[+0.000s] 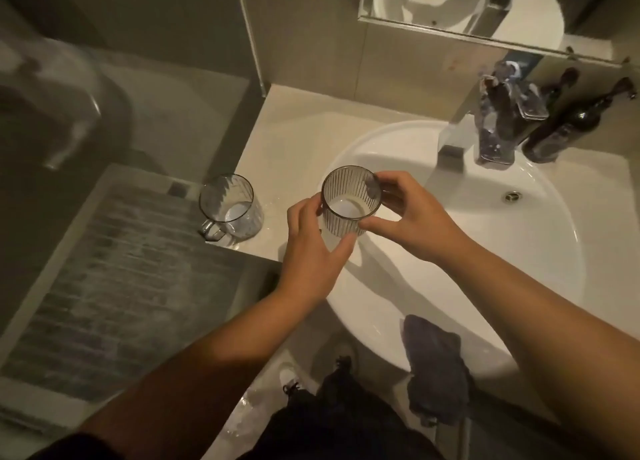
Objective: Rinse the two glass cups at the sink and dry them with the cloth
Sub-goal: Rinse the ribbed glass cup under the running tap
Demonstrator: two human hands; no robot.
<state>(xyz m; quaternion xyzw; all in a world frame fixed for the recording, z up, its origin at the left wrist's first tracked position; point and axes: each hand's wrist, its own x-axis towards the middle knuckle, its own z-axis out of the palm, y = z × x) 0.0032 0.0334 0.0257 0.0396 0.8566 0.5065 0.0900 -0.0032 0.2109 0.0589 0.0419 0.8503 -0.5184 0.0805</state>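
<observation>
A ribbed glass cup (349, 200) is held upright over the left rim of the white sink (502, 252). My left hand (311, 248) grips its left side and bottom. My right hand (412, 217) pinches its right rim and side. A second glass cup with a handle (230, 208) stands upright on the counter (294, 141) to the left, apart from both hands. A grey cloth (436, 366) hangs over the sink's front edge. The chrome tap (485, 127) stands at the sink's back; no water is seen running.
Two dark bottles (568, 124) stand right of the tap. A mirror (485, 6) hangs above. A glass shower partition and a grey bath mat (114, 286) lie to the left, below counter level. My shoes (311, 373) show on the floor.
</observation>
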